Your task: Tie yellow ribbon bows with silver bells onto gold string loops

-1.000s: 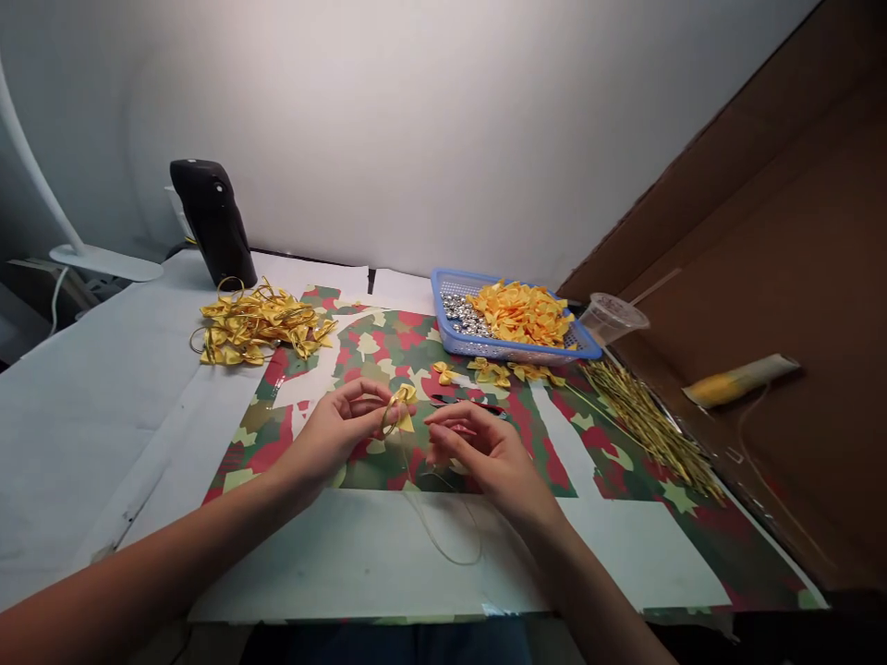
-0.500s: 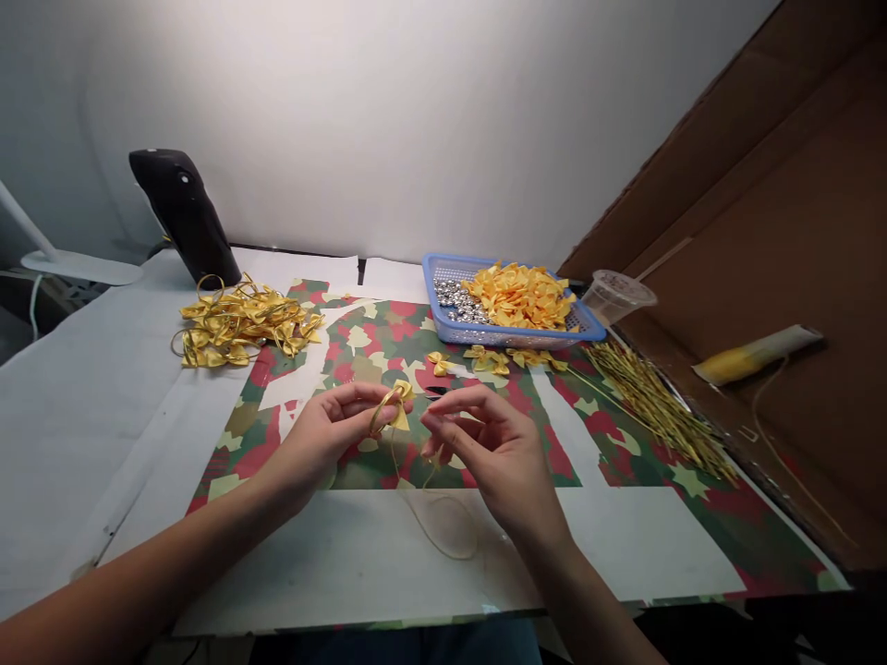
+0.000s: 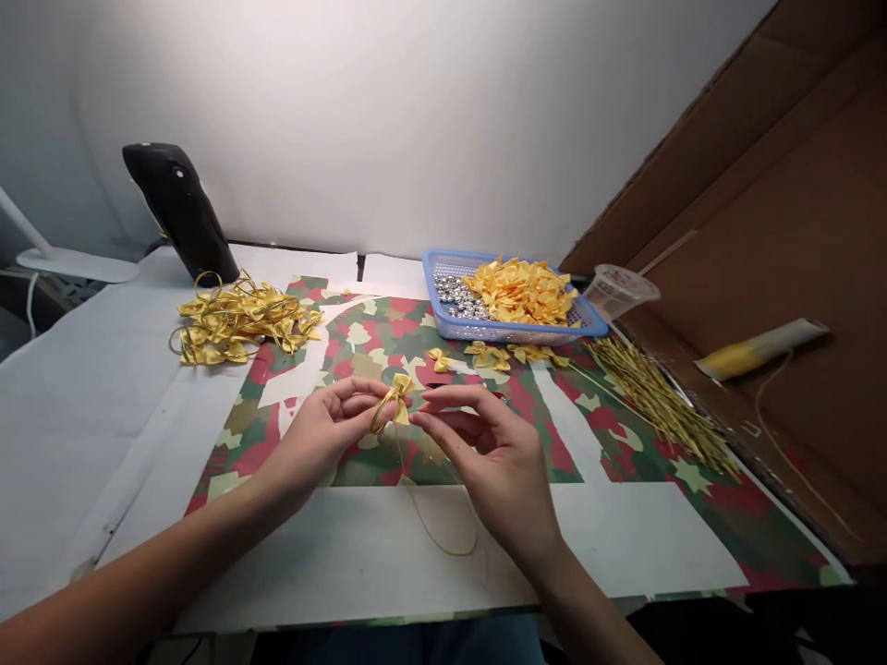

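Note:
My left hand [image 3: 339, 411] pinches a yellow ribbon bow [image 3: 402, 386] with a gold wire loop [image 3: 380, 413] attached, held above the patterned sheet. From the bow a thin yellow thread [image 3: 443, 552] hangs in a long curve and rises behind my right hand [image 3: 489, 439]. The thumb and index finger of that hand are brought together just right of the bow; whatever lies between them is too small to make out. Beyond these fingers lies a dark pointed blade [image 3: 436, 384], partly hidden. A loose yellow bow [image 3: 439, 359] rests on the sheet behind it.
At the left is a pile of gold-looped bows [image 3: 242, 319] by a black upright device [image 3: 181, 212]. A blue basket [image 3: 519, 331] holds yellow bows and silver beads. A clear cup [image 3: 619, 291], gold stems [image 3: 658, 406] and a thread spool [image 3: 762, 349] are at the right.
My right hand has moved left, bringing its fingertips close beside the bow. My left hand keeps the bow in nearly the same place. The thread loop has shifted slightly.

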`<state>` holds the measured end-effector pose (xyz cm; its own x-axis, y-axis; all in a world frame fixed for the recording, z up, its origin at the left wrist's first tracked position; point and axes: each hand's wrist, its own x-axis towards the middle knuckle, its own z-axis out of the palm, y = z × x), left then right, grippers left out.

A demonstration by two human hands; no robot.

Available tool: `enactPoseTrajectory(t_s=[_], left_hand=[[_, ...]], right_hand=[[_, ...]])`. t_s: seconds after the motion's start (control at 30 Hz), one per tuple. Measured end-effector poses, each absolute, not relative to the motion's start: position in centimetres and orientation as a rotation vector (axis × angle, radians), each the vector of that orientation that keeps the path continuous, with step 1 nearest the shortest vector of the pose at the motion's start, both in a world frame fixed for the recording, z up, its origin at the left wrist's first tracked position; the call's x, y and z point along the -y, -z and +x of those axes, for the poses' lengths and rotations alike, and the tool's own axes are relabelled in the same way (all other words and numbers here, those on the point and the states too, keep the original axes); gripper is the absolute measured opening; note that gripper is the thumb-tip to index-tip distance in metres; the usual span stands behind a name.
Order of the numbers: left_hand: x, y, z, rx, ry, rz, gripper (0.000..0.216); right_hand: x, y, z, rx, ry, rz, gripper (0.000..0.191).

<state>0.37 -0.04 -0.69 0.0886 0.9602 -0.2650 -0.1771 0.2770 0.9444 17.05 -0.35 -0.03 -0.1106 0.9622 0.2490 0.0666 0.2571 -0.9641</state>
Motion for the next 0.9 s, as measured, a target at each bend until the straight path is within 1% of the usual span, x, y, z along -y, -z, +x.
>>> enactPoseTrajectory(t_s=[0.1,0.23,0.33,0.57,0.9], left_hand=[[0.04,0.47,0.48,-1.171,-1.044,0.908,0.036],[0.14,0.19,0.58,-1.203,-1.061,0.89,0.032],[0.21,0.06,0.58,-1.205,-1.073,0.861,0.029],[0.02,0.42,0.59,-1.177,-1.12,0.835,0.028],[-0.14,0.43,0.6,-1.045,-1.087,0.654,0.03]], right_hand=[[0.42,0.08,17.0,1.52,-0.94,-1.056,0.002],[0.52,0.04,17.0,1.672,-0.723,-1.081,0.007],[0.6,0.11,16.98,1.742,-0.63,-1.078,0.013],[0.64,0.26,16.93,1.76,-0.543,-1.058,0.017],[0.69,0.29,16.89,1.758,-0.512,-1.057,0.015]])
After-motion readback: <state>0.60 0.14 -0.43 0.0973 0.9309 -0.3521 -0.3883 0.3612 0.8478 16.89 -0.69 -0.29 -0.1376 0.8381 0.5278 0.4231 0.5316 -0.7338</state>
